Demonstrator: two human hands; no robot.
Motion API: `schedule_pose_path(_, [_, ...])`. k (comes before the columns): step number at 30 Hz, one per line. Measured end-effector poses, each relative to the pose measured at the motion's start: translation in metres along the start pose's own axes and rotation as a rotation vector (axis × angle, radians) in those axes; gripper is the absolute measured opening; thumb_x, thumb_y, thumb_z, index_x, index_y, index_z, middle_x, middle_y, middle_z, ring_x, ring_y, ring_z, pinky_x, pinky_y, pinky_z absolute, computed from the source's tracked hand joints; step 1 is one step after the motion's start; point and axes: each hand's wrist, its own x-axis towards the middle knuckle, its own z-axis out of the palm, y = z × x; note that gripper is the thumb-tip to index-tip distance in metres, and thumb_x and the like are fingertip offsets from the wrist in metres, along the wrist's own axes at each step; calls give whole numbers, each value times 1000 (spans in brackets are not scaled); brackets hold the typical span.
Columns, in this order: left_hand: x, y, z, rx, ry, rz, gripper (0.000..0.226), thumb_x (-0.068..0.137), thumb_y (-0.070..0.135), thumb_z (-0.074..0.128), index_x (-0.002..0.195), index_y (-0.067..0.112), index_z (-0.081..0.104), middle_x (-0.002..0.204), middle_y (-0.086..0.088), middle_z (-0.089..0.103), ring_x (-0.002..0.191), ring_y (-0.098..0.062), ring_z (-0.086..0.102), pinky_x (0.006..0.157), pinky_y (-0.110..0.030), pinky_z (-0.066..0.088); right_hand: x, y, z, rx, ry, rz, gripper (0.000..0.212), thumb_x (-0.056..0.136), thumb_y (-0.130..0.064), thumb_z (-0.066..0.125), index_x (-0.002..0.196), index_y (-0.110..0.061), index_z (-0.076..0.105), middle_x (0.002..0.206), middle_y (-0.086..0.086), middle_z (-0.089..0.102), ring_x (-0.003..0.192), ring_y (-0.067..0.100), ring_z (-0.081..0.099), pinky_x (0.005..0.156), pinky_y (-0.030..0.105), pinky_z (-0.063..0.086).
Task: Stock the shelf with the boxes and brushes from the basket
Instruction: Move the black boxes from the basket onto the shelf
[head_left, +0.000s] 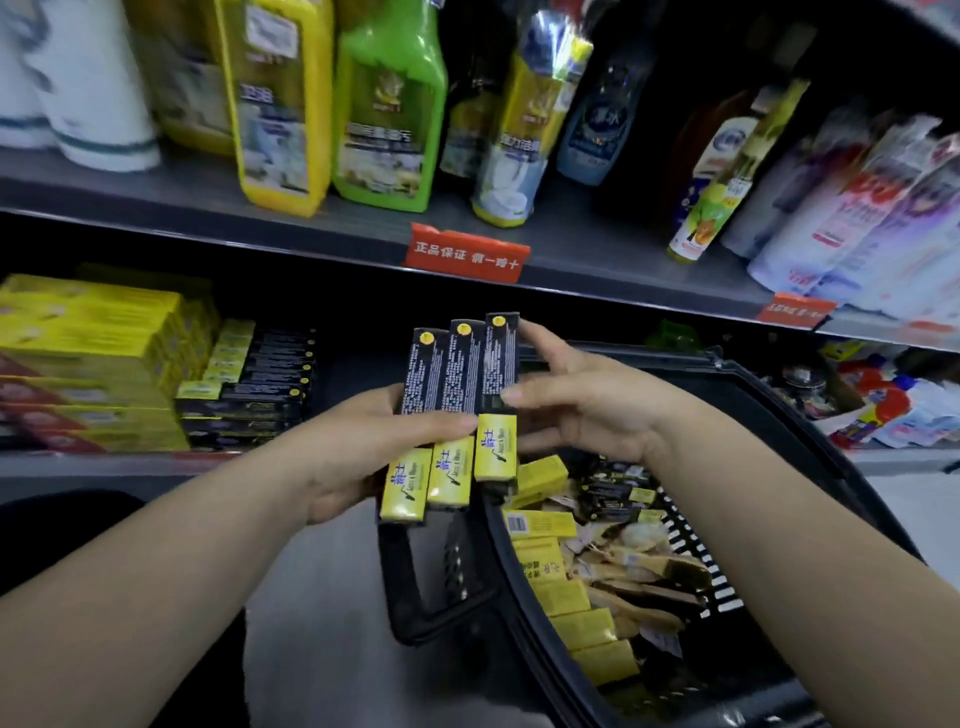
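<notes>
Head view: boxes held between basket and shelf

Shelf (156, 208): grey, two tiers. The upper tier carries bottles (384, 104). The lower tier carries stacked boxes (249, 395) just beside yellow cartons (93, 338).
Basket (810, 415): black, lower right. It holds loose boxes (571, 597) along its left side, with wooden brushes (644, 571) beside them.
Three boxes (457, 374): black and yellow, fanned side by side, above the basket's rim and in front of the lower tier.
Left hand (363, 447): grip clasps all three, thumb across their fronts.
Right hand (587, 410): grip pinches the rightmost box's edge.
Red tag (465, 254): on the upper tier's lip.
</notes>
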Motion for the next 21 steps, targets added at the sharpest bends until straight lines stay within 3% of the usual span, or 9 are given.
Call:
schedule_pose_path(4, [-16,-3,-59,22,95,-68,49,52,33,77,99,23,66,87,-4,76,71,-17,73,51,-27,55,39,-8,26,-33,-67,1,72,60,-7,71,124,-29,46,92,2,69,85,18,69,68,32,57])
schedule_pose_path(8, [-23,-14,-119,68,283,-151,34,69,25,75,99,18,62,80,-6,75,66,-22,71,50,-29,54,83,-12,42,-69,25,7,36,65,-3,74,92,-15,52,77,1,71,73,17,70,61,27,57])
schedule_pose_path(11, [-20,-26,-151,65,398,-195,29,78,22,73,103,16,61,92,-10,73,82,-28,70,71,-39,58,119,-11,52,-203,134,39,22,75,-19,75,79,-18,54,69,-5,66,68,8,66,58,24,55])
schedule_pose_path(13, [-18,-36,-164,67,422,-232,28,79,22,73,103,15,59,92,-10,73,80,-26,71,68,-37,57,144,-7,56,-275,228,41,22,75,-37,73,73,-21,58,76,-9,64,76,3,62,71,26,53])
schedule_pose_path(15, [-18,-48,-173,84,417,-270,34,80,22,73,108,11,58,94,-11,71,81,-28,70,71,-40,57,170,-2,60,-359,354,24,26,75,-47,70,79,-22,67,93,-8,65,91,5,56,86,26,42])
schedule_pose_path(17, [-19,-60,-180,107,403,-312,42,78,25,75,113,9,57,100,-13,69,90,-32,67,82,-44,55,193,2,67,-375,384,-33,21,80,-40,69,84,-20,72,88,-7,66,83,4,55,76,13,40])
schedule_pose_path(19, [-20,-68,-188,109,382,-337,38,77,25,76,110,11,60,96,-11,70,89,-30,67,83,-44,55,217,8,76,-438,362,-91,22,85,-25,68,96,-6,71,81,-1,66,70,5,55,59,6,41])
schedule_pose_path(21, [-18,-73,-196,130,379,-359,38,79,26,75,111,12,61,100,-9,70,94,-28,66,89,-44,53,241,15,85,-599,347,-111,31,87,-18,66,113,-2,64,100,8,66,81,11,55,65,11,41])
